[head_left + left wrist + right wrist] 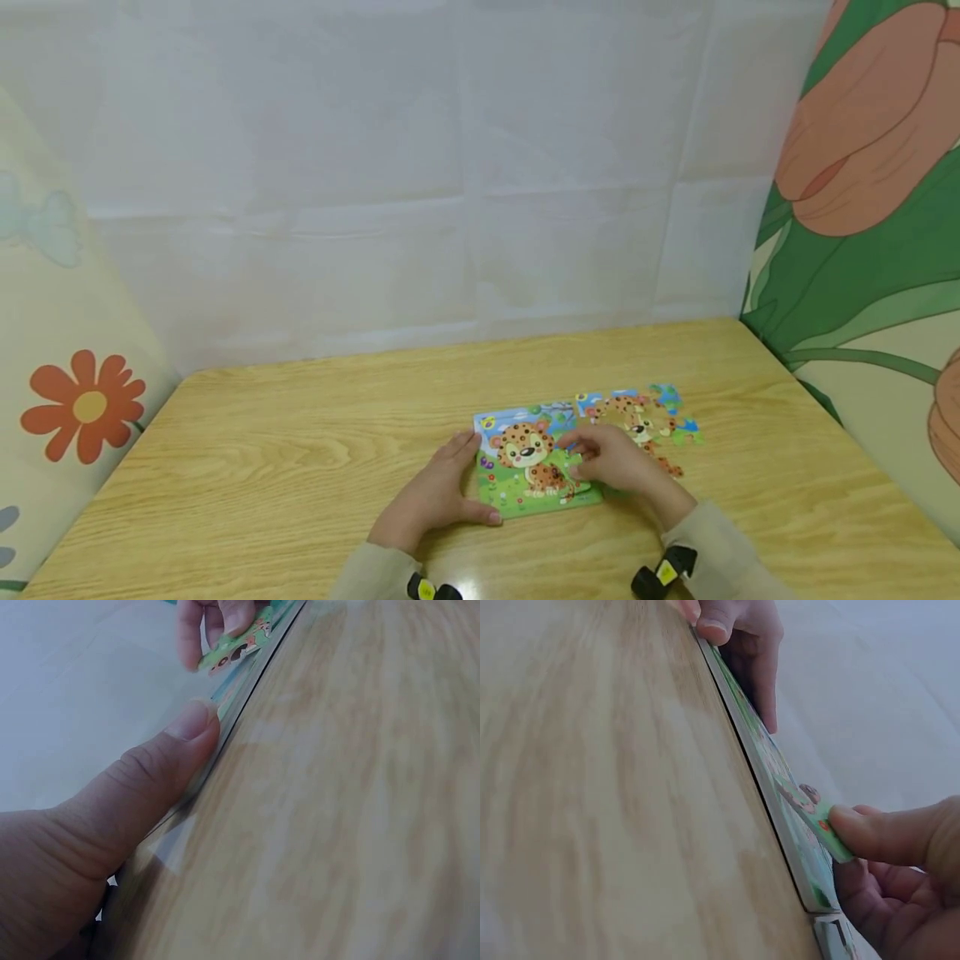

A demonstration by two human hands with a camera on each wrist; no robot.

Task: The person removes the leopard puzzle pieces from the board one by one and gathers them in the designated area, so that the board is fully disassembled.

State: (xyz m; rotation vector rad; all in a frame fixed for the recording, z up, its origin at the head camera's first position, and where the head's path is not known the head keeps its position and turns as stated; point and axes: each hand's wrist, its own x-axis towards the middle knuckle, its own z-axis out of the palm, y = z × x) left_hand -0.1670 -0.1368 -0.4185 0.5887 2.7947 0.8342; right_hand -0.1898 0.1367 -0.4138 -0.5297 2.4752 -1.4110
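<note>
A flat cheetah picture board [517, 487] in green, blue and orange lies on the table. My left hand [438, 487] is spread at its left side, the thumb along the near edge and the fingers by the left edge; in the right wrist view that thumb [716, 626] rests on the board's corner. Over the board's right part, my right hand [611, 458] pinches a green puzzle piece [810, 817] between thumb and fingers. The piece is tilted, low over the board; whether it touches is unclear. My right hand partly hides the board's right side.
Right of the board is a second cheetah picture of interlocking jigsaw pieces [663, 408], partly behind my right hand, with ragged edges. The wooden table [300, 467] ends at a white cloth backdrop [337, 167]. Flower-printed panels [870, 125] stand at the sides.
</note>
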